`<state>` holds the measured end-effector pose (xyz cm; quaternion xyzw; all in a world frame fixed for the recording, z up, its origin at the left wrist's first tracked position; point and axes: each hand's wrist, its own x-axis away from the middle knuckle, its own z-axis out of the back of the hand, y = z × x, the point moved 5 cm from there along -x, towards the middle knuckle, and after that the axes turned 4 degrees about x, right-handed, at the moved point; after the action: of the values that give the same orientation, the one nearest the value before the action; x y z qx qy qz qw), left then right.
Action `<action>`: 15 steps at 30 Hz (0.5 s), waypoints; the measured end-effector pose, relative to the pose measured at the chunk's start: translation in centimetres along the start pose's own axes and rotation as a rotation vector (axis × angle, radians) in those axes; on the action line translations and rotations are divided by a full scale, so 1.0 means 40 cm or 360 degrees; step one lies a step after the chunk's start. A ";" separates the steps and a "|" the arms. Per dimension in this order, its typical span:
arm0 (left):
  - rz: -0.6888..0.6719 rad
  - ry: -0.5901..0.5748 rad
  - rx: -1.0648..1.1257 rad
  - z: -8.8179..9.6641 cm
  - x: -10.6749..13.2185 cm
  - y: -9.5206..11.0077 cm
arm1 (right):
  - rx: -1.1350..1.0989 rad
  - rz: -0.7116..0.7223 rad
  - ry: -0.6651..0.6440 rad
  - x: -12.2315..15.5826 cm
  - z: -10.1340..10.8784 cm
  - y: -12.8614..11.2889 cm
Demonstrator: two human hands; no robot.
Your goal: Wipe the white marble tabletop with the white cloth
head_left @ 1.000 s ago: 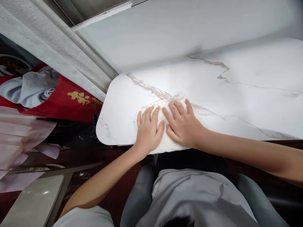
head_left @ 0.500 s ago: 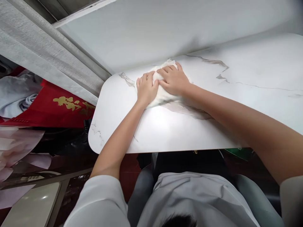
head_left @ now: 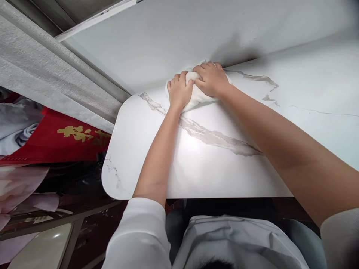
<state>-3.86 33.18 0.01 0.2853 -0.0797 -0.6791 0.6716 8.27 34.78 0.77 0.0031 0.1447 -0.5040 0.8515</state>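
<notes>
A folded white cloth (head_left: 200, 95) lies bunched on the white marble-patterned table (head_left: 134, 149), at its far edge against the pale wall. My left hand (head_left: 179, 90) presses on the cloth's left part, its fingers curled over the fabric. On the upper right of the cloth sits my right hand (head_left: 212, 77), its fingers also bent over the material and the thumb pointing toward the left hand. The two thumbs are close to each other. What lies beneath the palms is hidden.
The pale wall (head_left: 157, 48) borders the table's far side. Left of the table stand a grey textured panel (head_left: 56, 74) and a red cloth with gold lettering (head_left: 74, 132). Pink fabric (head_left: 22, 186) is at lower left, above a pale glossy panel (head_left: 42, 246).
Both hands have slid the cloth away from me and slightly right, up to the wall. More of the grey-brown vein on the tabletop now shows. The view has shifted a little.
</notes>
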 end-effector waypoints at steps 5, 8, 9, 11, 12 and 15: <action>0.0023 0.0013 0.0023 -0.009 -0.006 -0.002 | -0.0029 -0.0021 0.0050 -0.002 0.003 0.010; 0.0018 -0.0015 0.0033 -0.006 0.006 0.008 | -0.0037 -0.0020 -0.0028 0.004 -0.007 0.014; 0.0014 -0.0030 0.0030 -0.005 0.012 0.013 | -0.0033 -0.0032 -0.0053 0.008 -0.010 0.016; 0.0008 -0.0055 0.0014 -0.004 0.024 0.026 | -0.0025 -0.0055 -0.0055 0.022 -0.008 0.019; 0.0004 -0.0062 0.0003 -0.004 0.032 0.032 | -0.0018 -0.0065 -0.0042 0.033 -0.005 0.018; -0.0028 -0.0066 -0.0012 -0.003 0.062 0.053 | -0.0003 -0.0096 -0.0002 0.077 0.010 0.014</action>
<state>-1.81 30.64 0.27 0.2693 -0.0885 -0.6911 0.6649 10.22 32.35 0.29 -0.0024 0.1446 -0.5293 0.8360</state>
